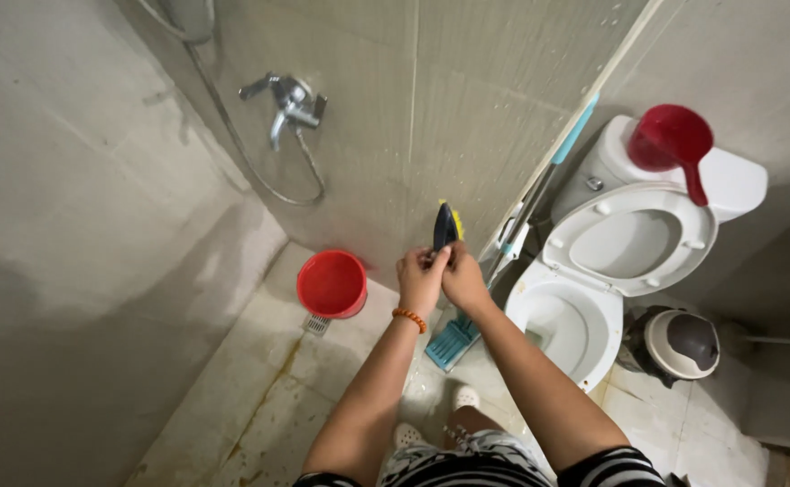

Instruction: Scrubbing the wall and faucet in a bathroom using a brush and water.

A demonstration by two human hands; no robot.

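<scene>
Dark blue brush [444, 225] sits upright at chest height before the tiled wall [467, 99], left hand [420, 278] and right hand [461, 280] both clamped on its lower end, so we keep bristles clear of the floor [268, 388].

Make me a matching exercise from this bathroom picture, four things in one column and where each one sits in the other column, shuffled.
Things:
1. red bucket
2. red scoop
3. mop
4. dark brush

Places:
A. leaning against the wall beside the toilet
B. held in both hands, left hand and right hand
C. on the floor by the drain
D. on top of the toilet tank

Pairs: 1-C, 2-D, 3-A, 4-B
</scene>
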